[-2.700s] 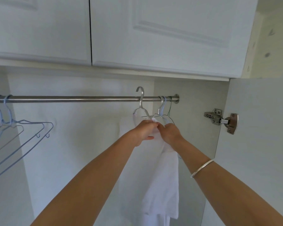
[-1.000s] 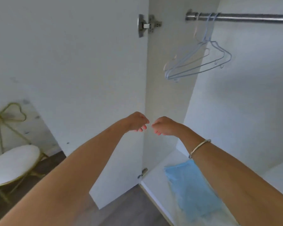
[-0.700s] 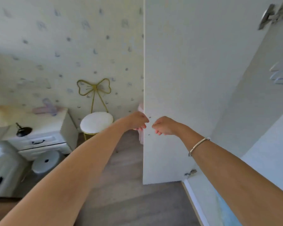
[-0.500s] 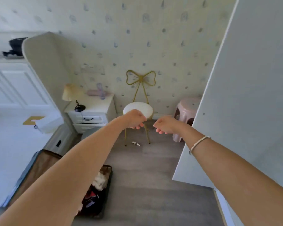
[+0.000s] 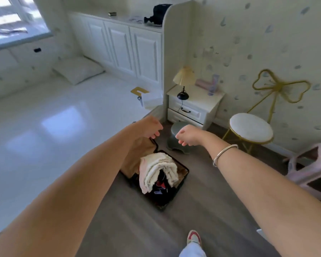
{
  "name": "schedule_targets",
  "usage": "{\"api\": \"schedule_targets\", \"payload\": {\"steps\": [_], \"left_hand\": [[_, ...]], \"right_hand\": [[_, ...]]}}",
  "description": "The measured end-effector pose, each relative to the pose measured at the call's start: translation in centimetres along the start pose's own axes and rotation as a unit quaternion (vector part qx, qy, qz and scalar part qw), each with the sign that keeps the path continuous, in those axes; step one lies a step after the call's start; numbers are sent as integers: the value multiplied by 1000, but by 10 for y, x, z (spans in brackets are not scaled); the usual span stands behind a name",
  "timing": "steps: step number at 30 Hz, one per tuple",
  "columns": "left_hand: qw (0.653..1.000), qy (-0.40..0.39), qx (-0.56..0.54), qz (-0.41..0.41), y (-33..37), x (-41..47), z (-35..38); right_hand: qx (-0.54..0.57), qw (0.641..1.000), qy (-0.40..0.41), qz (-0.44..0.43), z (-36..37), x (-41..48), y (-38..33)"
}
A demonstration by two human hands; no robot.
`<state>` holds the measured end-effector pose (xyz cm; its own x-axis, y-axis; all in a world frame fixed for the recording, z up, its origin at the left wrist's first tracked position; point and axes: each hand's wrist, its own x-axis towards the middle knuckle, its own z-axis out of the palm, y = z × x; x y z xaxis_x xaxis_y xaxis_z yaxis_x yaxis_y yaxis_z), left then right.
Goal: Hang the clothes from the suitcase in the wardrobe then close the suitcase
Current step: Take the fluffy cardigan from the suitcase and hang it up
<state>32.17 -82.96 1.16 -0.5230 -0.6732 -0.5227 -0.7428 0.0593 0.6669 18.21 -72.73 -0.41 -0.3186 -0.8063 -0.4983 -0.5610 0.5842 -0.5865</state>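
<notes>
An open black suitcase [image 5: 183, 178] lies on the grey wood floor in front of me, its brown-lined lid [image 5: 135, 154] partly hidden behind my left forearm. Inside it sits a folded pile of cream and pale pink clothes [image 5: 157, 168] over dark items [image 5: 160, 191]. My left hand [image 5: 149, 128] and my right hand [image 5: 187, 136] are stretched out side by side above the suitcase's far end, fingers loosely curled and holding nothing. A silver bangle circles my right wrist. The wardrobe is out of view.
A white bedside table [image 5: 194, 104] with a lamp [image 5: 183, 80] stands beyond the suitcase, a grey stool [image 5: 176, 138] in front of it. Right of those are a gold bow-back chair [image 5: 251, 129] and a pink stool [image 5: 311, 166]. A white bed [image 5: 44, 117] fills the left. My foot [image 5: 193, 238] steps on the floor.
I have turned left from the wardrobe, where both hands were at a hanger with a white garment, to the room. Both hands let go and now hang empty over the suitcase.
</notes>
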Motion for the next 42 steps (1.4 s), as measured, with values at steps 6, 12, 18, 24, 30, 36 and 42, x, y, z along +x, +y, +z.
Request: {"api": "schedule_targets", "payload": {"steps": [6,12,18,24,30,36,42], "left_hand": [[998,54,-15,-42,-31,47,-14],[988,100,-58,-99,-68,129,-17],[978,117,-85,-150,-124,195,8],[966,120,-103,-205,-211,276,49],[968,77,-80,-224,-307,357,107],[955,104,-106,-255,-401,428,167],[951,48,-92,-290,-457,478,216]], "right_hand": [[-24,997,-66,-21,12,79,-12],[-75,987,-134,-41,13,185,5],[-106,979,-168,-33,44,278,33],[-137,963,-233,-12,119,372,78],[-171,956,-236,-33,201,465,138],[-232,945,-212,-91,283,533,203],[-314,929,-158,-118,332,571,254]]}}
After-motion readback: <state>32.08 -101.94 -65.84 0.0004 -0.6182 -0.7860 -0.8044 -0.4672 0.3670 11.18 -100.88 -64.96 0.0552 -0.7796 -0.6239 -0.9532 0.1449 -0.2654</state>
